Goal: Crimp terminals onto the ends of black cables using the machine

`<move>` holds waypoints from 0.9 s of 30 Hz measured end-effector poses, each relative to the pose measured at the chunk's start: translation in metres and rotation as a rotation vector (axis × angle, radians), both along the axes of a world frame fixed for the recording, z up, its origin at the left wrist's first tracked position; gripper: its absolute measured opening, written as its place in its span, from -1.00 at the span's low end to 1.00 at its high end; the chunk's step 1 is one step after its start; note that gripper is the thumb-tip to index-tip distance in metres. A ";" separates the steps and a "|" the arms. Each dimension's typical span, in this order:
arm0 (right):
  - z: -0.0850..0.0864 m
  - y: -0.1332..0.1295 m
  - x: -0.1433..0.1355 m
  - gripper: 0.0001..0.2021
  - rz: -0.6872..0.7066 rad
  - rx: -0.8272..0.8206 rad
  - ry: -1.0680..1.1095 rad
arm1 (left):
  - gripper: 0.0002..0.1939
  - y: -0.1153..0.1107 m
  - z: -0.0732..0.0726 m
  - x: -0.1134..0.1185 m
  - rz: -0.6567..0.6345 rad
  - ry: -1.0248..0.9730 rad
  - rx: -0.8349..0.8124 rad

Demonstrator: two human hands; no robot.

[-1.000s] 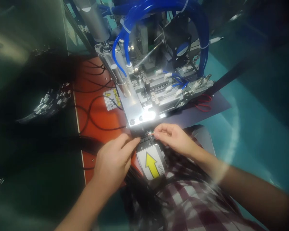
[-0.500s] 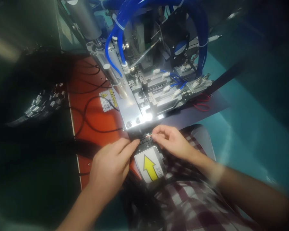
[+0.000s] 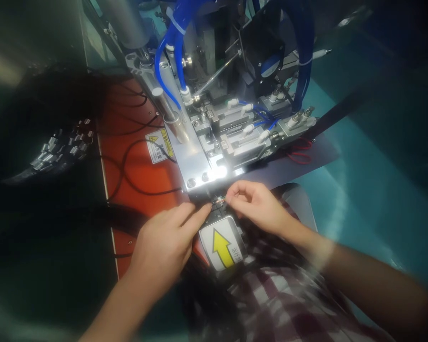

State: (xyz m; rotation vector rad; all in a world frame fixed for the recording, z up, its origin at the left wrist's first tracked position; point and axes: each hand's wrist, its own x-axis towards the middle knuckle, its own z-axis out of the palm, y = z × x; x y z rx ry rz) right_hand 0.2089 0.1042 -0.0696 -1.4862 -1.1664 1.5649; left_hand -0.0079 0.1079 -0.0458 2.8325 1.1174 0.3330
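My right hand [image 3: 257, 205] is closed in a pinch just in front of the machine's metal plate. Between its thumb and index finger are the ends of thin coloured wires [image 3: 220, 200], small and partly hidden by the fingertips. My left hand [image 3: 167, 237] lies to the left of the small dark fixture [image 3: 214, 209], its thumb tip almost at the wires. Its fingers curl together, and what they hold is hidden. Below the fixture sits a white block [image 3: 219, 242] bearing a yellow arrow.
The machine's shiny plate [image 3: 196, 164] and pneumatic cylinders [image 3: 246, 147] stand right beyond my hands. Blue air hoses [image 3: 180, 52] loop above. Black cables [image 3: 142, 190] cross the orange base [image 3: 131, 166]. Small shiny metal parts [image 3: 53, 147] lie at the left.
My left thumb has shifted slightly right, closer to the wires. My right hand keeps its pinch in nearly the same spot. The view has moved a little.
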 end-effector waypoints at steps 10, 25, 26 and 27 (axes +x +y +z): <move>0.007 0.003 0.001 -0.94 0.035 -0.041 -0.045 | -0.55 0.001 0.000 0.003 -0.022 0.078 -0.023; 0.008 0.005 0.001 -0.89 -0.001 -0.090 0.140 | -0.55 0.002 0.000 0.004 -0.019 0.048 -0.029; 0.006 0.005 0.000 -0.88 -0.009 -0.079 0.137 | -0.55 0.002 0.000 0.004 -0.020 0.049 -0.030; 0.004 0.004 -0.001 -0.88 -0.020 -0.065 0.130 | -0.55 0.002 0.000 0.004 -0.021 0.049 -0.031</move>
